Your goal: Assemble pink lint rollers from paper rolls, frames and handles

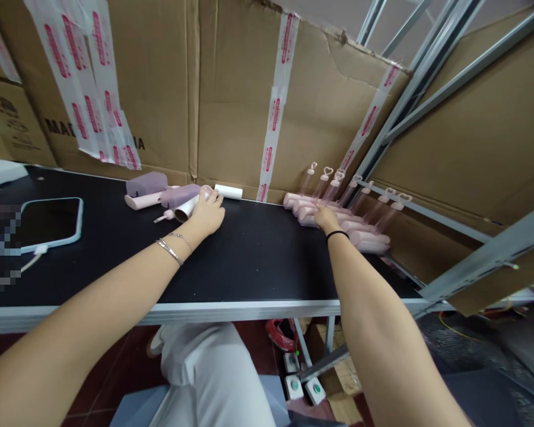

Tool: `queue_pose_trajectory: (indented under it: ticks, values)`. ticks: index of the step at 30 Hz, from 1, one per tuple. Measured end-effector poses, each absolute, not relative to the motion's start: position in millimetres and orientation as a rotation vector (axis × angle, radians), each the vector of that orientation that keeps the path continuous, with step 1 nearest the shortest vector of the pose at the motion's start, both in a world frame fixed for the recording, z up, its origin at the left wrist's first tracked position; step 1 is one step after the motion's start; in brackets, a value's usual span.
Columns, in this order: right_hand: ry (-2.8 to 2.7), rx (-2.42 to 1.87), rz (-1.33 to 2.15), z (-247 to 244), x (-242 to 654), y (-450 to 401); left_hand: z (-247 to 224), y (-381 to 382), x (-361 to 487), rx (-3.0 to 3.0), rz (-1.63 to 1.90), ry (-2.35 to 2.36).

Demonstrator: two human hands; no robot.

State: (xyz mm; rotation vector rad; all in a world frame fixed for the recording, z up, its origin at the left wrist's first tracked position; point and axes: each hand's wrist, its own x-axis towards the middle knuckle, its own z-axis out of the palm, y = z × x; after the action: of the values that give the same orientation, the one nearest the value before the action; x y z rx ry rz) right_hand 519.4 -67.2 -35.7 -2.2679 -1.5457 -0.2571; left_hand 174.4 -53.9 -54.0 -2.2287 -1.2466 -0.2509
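On the black tabletop [249,255], my left hand [209,213] rests over a pile of parts, its fingers on a pale pink piece whose shape is partly covered. Beside it lie purple parts [146,184], a pink cylinder [143,201], a brown-ended white tube [183,212] and a small pink stick piece [164,216]. A white cylinder [228,191] lies just right of those fingers. Farther right, my right hand [326,218] reaches into a row of pink cylinders [370,238] with clear, heart-topped tubes [332,188]. Its fingertips are hidden among them.
A phone [48,222] with a white cable [31,261] lies at the left. Taped cardboard [235,118] stands along the back edge. Metal shelf bars [463,77] rise at the right. Below the table are white switch boxes [294,386].
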Motion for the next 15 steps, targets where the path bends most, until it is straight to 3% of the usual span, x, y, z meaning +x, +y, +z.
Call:
queue_pose_trajectory:
  ticks: [6, 9, 12, 15]
  values:
    - [-1.352, -2.139, -0.28, -26.1, 500.8, -71.2, -38.4, -76.8, 190.3, -2.374, -0.47, -1.264]
    - [-1.307, -1.824, -0.315, -8.4, 469.3, -75.9, -36.3, -79.5, 200.7, -2.604, -0.638, -1.293]
    - [-1.385, -1.465, -0.193, 2.9, 426.9, -78.9, -39.1, -79.9, 208.9, -2.822, -0.997, -1.397]
    - [-1.486, -1.194, 0.142, -2.2, 383.9, -78.7, -40.3, -81.0, 213.4, -2.772, -1.519, -1.435]
